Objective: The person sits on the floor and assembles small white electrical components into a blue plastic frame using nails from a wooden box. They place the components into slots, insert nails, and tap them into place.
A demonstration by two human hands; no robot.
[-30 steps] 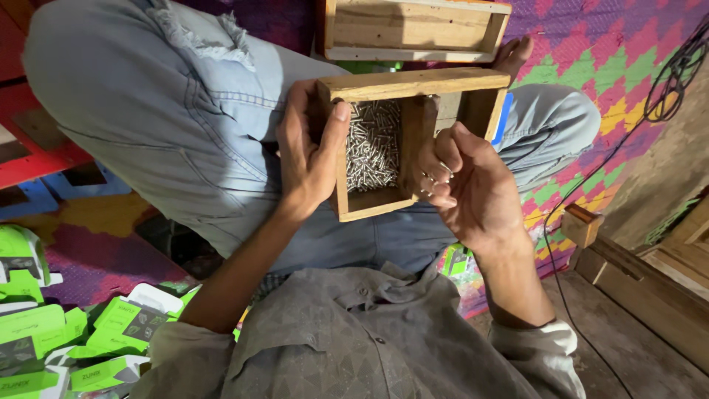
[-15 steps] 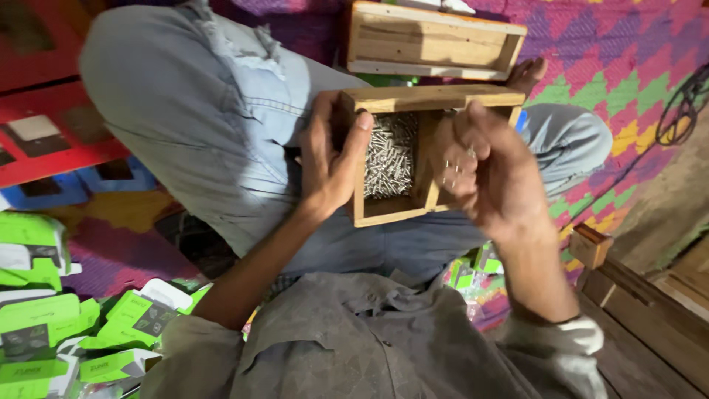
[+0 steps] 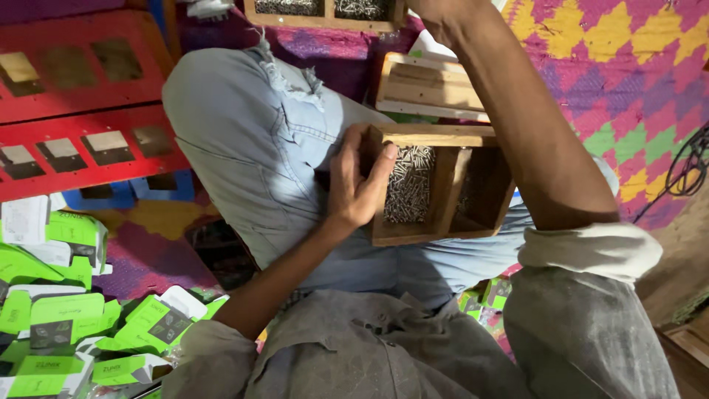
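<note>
Wooden box (image 3: 443,185) (small metal pins (image 3: 408,185) fill one compartment) in my left grip (image 3: 354,188); right hand beyond the frame's top edge.

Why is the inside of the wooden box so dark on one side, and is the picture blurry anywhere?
In the head view, the wooden box has a shadowed empty right compartment, while the small metal pins in the left one catch light and look sharp; the left hand is clear; the right forearm, close to the camera, looks large and slightly soft; the right hand is out of frame.
</note>
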